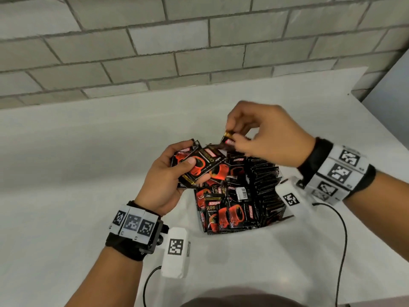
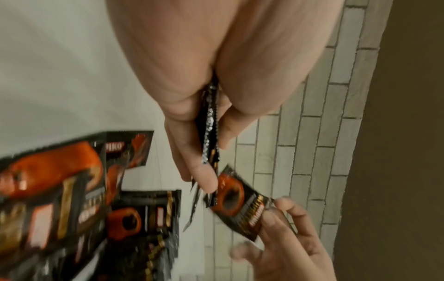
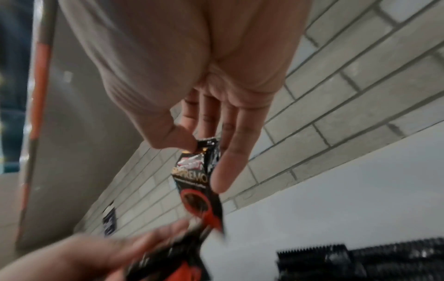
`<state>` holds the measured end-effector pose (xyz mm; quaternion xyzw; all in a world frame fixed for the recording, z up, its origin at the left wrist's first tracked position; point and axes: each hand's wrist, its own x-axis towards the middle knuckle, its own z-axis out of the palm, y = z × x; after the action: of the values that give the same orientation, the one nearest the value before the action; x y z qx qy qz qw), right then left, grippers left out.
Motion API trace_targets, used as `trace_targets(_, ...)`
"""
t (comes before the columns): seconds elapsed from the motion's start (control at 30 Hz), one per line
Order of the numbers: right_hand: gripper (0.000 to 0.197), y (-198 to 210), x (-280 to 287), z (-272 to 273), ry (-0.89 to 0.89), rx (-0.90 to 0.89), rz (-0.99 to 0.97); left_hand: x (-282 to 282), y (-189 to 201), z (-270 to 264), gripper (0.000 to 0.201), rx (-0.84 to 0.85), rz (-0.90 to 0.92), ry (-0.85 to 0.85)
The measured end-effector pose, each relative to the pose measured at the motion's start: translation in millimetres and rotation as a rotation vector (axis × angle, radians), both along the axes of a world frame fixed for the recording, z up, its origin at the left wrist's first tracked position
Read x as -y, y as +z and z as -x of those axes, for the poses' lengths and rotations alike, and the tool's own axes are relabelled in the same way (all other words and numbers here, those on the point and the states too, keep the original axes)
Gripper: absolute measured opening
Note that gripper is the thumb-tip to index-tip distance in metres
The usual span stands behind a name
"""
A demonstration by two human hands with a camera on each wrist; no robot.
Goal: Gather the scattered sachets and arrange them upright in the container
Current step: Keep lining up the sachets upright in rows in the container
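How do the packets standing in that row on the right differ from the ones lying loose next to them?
The standing row of sachets is on edge, packed tightly, showing only dark crimped rims. The loose sachets lie flat and overlapping, so their red cup pictures and lettering face up. The row looks orderly; the loose ones point different ways. Both appear to be the same black and red coffee sachets, resting on the white table.

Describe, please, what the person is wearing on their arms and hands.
Both hands, left and right, are bare, with no sleeves showing. Each wrist carries a black strap with white blocks printed with black square markers. A white tagged box with a thin black cable hangs beside each.
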<state>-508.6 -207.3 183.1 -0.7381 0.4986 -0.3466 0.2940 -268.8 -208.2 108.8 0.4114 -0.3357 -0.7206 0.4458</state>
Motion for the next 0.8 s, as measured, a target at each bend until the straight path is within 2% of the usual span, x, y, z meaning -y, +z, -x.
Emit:
trace_targets(0.07,0.027,4,10,11,-0.051,-0.002,-0.077,3,0,-8,0.041,0.039,0.009,0.072)
trace_targets(0.17,0.034,-9,21,19,-0.017,-0.24,-0.137,7,0,-18,0.044,0.056,0.02,0.125)
trace_targets(0.27,0.024,-35,24,14,0.017,-0.452,-0.116,7,2,-21,0.061,0.055,0.035,0.133)
trace_targets(0.4,0.013,-58,28,9,0.039,-0.52,-0.048,5,4,-20,0.072,0.089,0.003,0.115)
trace_targets(0.53,0.009,-62,34,12,0.026,-0.529,-0.001,5,0,-21,0.061,0.104,-0.037,0.177)
trace_targets(0.67,0.007,-67,35,12,0.037,-0.698,-0.036,6,-1,-19,0.035,0.197,-0.01,0.113)
trace_targets(0.8,0.023,-67,40,16,-0.016,-0.733,-0.108,8,2,-15,0.026,0.216,0.006,0.108)
